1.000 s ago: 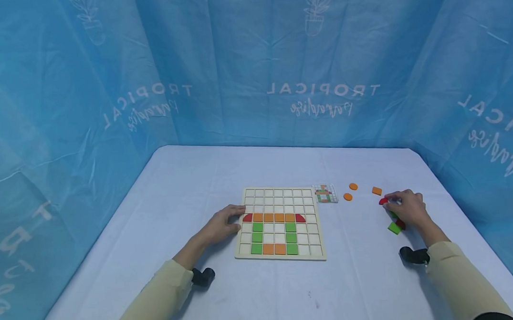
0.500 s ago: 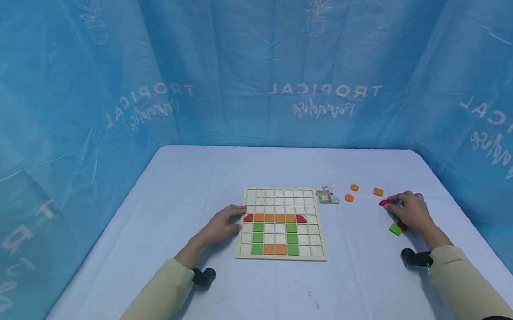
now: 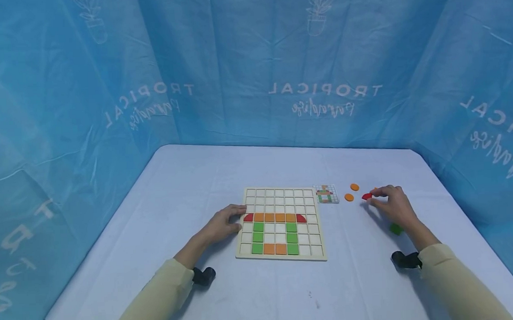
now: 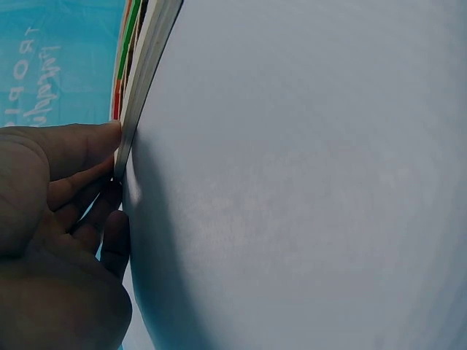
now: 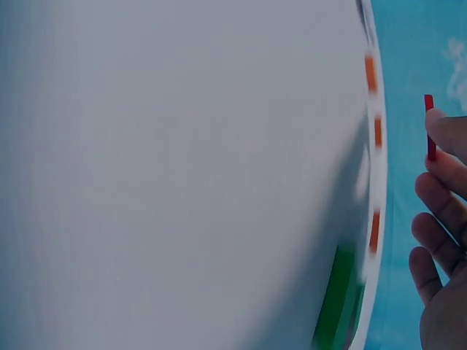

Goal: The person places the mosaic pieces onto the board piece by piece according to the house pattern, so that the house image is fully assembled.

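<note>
Red piece [image 3: 367, 196] (one, pinched) near two orange discs [image 3: 349, 197]

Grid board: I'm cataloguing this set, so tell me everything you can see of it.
The grid board is pale and wood-like, with a border around seven by seven white cells. Two rounded red pieces, six orange squares and six green squares fill some. It lies face-up on the white tablecloth; the left hand touches its left edge.
</note>
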Demonstrator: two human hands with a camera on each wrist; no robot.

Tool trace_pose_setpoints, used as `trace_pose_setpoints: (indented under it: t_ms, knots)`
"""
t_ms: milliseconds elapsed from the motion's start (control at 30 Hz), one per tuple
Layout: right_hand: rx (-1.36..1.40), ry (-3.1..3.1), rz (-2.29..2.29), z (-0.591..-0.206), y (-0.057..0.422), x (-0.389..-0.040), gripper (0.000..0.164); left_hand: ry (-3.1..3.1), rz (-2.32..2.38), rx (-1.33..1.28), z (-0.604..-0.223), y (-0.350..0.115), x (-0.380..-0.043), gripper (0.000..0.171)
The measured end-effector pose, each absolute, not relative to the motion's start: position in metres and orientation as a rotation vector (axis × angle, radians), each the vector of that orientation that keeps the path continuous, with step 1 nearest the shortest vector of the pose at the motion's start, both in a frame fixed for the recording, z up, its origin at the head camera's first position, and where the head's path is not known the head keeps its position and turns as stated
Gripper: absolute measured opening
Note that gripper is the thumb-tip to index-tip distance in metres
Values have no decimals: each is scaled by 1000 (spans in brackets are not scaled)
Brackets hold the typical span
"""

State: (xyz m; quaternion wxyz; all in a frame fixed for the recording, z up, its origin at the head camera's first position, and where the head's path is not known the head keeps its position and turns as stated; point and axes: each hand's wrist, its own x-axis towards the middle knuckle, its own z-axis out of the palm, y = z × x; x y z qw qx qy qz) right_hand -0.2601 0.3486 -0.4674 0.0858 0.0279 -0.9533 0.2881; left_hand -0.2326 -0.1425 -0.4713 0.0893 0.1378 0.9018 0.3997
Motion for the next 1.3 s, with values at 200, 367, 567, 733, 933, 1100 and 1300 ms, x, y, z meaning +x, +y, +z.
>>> trace_pose_setpoints:
  t_ms: [200,367,567,733,933,1100,1300]
  knots:
    - [182,-2809,891,-460,310,-262,32,2683,1193,427,-470,-142,-233,51]
    - [219,-2816,947,-453,273,-263,32,2678,1205,412,-469,-141,-233,51]
    - [301,-2812,997,-453,226,-261,30,2688,1181,404,-470,-141,-233,51]
    - [366,-2803,1019,-455,189,-259,27,2675,1197,409,-471,-142,-233,51]
    - [439,-2794,1007,-455,152,-260,23,2670,1199,419,-470,-143,-232,51]
    - [492,-2802,1011,-456,125,-262,22,2669,1212,437,-470,-143,-233,51]
    - [573,-2820,1004,-459,100,-267,24,2665,1203,461,-470,-144,-234,51]
